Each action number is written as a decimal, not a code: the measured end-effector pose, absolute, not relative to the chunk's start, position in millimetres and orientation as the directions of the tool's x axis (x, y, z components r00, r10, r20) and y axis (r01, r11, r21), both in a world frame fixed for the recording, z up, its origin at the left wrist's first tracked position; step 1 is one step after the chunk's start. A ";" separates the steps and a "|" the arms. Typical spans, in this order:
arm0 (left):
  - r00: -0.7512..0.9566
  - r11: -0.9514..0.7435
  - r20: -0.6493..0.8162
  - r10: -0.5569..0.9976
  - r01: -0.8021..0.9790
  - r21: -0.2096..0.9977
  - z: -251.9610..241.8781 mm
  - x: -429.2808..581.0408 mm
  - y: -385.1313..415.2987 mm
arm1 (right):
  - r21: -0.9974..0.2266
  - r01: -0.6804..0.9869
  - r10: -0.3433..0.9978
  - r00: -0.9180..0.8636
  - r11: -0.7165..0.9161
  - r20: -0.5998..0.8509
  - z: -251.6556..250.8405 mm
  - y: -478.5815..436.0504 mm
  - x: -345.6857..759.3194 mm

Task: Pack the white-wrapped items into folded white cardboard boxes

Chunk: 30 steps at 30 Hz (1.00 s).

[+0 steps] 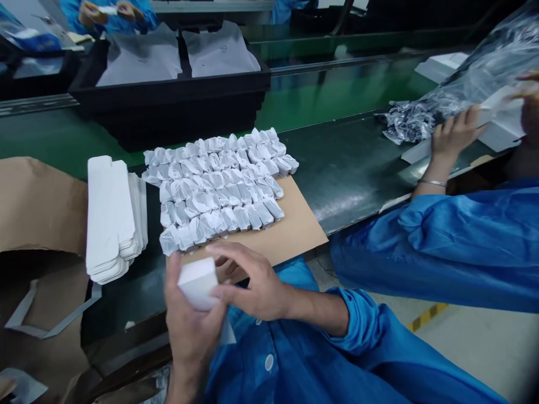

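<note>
Close to my body, my left hand [191, 331] grips a small white box [199, 283], its thumb and fingers on either side. My right hand [255, 283] is curled at the box's right side, thumb and fingertips against it. A strip of white paper hangs below my left hand. Just beyond, rows of small paper-wrapped pieces [223, 193] lie on a brown cardboard sheet [301, 224]. To the left rests a stack of flat white folded cartons [110, 219].
A black tray [168, 95] lined with white sheets stands behind the rows. An open brown paper-lined box [37, 207] is at left. On the right, a co-worker's hand [457, 132] handles a white box beside crumpled plastic [406, 120]. Another person's hands work at the far upper left.
</note>
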<state>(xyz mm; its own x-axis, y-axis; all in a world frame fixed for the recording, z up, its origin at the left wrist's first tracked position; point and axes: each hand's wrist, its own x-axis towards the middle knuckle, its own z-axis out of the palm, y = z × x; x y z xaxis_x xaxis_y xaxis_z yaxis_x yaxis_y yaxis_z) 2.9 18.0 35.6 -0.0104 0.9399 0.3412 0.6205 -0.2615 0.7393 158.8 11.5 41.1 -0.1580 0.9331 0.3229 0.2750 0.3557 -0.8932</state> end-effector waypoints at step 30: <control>0.557 -0.688 0.515 0.652 0.720 0.093 17.7 -41.3 47.2 | -0.564 0.826 0.952 0.158 0.019 0.263 14.2 35.3 311.6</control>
